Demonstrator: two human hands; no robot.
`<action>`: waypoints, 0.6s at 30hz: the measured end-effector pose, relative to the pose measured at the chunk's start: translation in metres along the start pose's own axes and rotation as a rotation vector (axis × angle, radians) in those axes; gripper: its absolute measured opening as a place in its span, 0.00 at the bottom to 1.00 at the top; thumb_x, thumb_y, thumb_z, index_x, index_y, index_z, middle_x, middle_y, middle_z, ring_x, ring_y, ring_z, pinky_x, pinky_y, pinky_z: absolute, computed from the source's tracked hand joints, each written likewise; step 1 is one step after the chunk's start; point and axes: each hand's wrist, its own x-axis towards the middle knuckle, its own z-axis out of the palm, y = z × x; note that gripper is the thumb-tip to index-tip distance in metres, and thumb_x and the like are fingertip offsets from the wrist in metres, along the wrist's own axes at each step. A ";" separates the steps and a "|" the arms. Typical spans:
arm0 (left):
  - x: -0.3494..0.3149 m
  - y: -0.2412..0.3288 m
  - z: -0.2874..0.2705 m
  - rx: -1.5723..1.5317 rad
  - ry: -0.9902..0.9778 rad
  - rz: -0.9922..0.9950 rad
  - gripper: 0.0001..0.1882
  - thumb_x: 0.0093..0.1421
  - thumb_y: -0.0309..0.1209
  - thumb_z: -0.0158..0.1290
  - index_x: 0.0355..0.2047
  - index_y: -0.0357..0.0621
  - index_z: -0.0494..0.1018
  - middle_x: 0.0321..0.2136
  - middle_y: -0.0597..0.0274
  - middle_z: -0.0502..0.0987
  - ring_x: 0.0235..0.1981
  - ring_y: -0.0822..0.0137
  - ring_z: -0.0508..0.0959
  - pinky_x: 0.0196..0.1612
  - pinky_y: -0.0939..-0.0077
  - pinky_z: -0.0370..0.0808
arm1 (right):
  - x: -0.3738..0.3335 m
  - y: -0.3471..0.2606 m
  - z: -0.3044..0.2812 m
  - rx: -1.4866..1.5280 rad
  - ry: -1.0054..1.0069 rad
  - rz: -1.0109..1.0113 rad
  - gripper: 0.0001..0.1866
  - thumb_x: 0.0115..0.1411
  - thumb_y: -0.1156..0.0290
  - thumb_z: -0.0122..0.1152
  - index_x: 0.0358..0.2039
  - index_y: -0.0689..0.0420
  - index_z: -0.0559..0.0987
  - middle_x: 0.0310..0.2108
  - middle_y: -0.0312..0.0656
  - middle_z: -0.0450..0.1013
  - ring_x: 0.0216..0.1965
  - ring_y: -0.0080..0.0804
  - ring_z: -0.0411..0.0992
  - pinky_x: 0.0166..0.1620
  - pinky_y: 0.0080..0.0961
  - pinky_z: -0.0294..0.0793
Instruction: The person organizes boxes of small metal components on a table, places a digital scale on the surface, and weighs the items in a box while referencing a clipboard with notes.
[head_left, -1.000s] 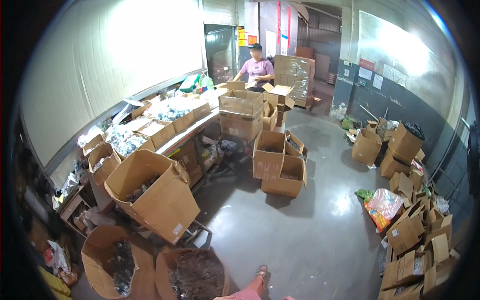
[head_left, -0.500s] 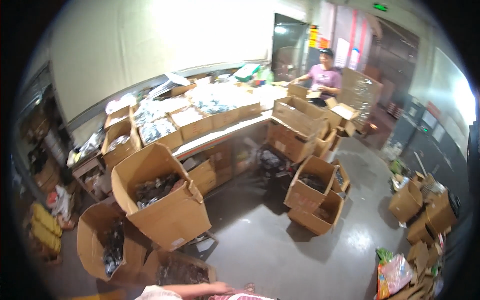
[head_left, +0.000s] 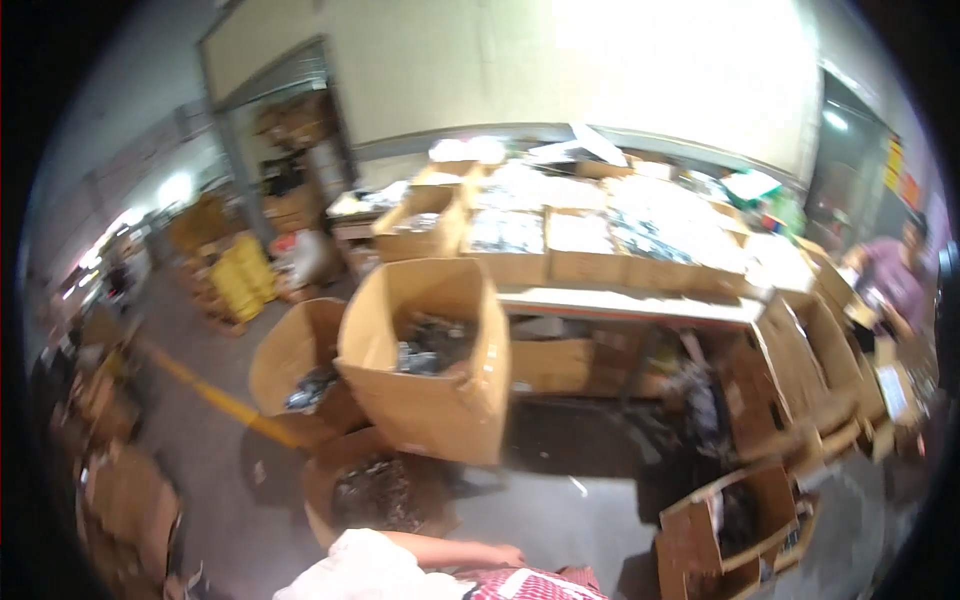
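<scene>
My left forearm crosses the lower edge from a white sleeve, and my left hand (head_left: 508,555) is in front of the red-and-white patterned cloth (head_left: 535,583) at my body. Its fingers are blurred and small, so whether they are open or closed does not show. My right hand is out of view. Nearest to the left hand is a low cardboard box (head_left: 330,490) of dark small pieces. Above it stands a tall open carton (head_left: 430,415) with dark and shiny packed pieces inside. Another open carton (head_left: 275,350) is beside that one, holding dark bagged items.
A long table (head_left: 640,305) along the wall carries several boxes of shiny packets. At the right, a person in a purple shirt (head_left: 890,275) handles something by stacked cartons (head_left: 770,365). Open boxes (head_left: 690,535) stand lower right. Yellow sacks (head_left: 240,280) lie left, near a yellow floor line (head_left: 215,390).
My view has swung left, so the table, cartons and the other person now appear further right. More floor and goods show at the left. My left arm remains at the lower edge.
</scene>
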 end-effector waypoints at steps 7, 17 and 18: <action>-0.013 0.049 -0.019 -0.285 0.456 -0.038 0.21 0.60 0.46 0.53 0.47 0.48 0.78 0.42 0.52 0.81 0.45 0.53 0.79 0.49 0.61 0.74 | 0.170 -0.014 -0.173 -0.256 -0.140 -0.173 0.18 0.61 0.59 0.60 0.45 0.59 0.79 0.40 0.52 0.79 0.43 0.52 0.77 0.45 0.39 0.76; 0.098 0.005 -0.059 -0.615 0.789 -0.032 0.17 0.59 0.38 0.54 0.46 0.47 0.78 0.39 0.56 0.82 0.41 0.62 0.81 0.46 0.68 0.75 | 0.358 -0.165 -0.226 -0.412 -0.241 -0.563 0.17 0.61 0.59 0.60 0.44 0.58 0.79 0.39 0.53 0.79 0.43 0.52 0.77 0.45 0.39 0.76; 0.108 0.002 -0.080 -0.622 0.840 0.040 0.17 0.59 0.39 0.54 0.46 0.47 0.78 0.39 0.56 0.82 0.41 0.62 0.81 0.46 0.67 0.75 | 0.372 -0.192 -0.228 -0.423 -0.244 -0.581 0.17 0.61 0.59 0.60 0.44 0.58 0.79 0.39 0.53 0.79 0.43 0.52 0.77 0.45 0.39 0.76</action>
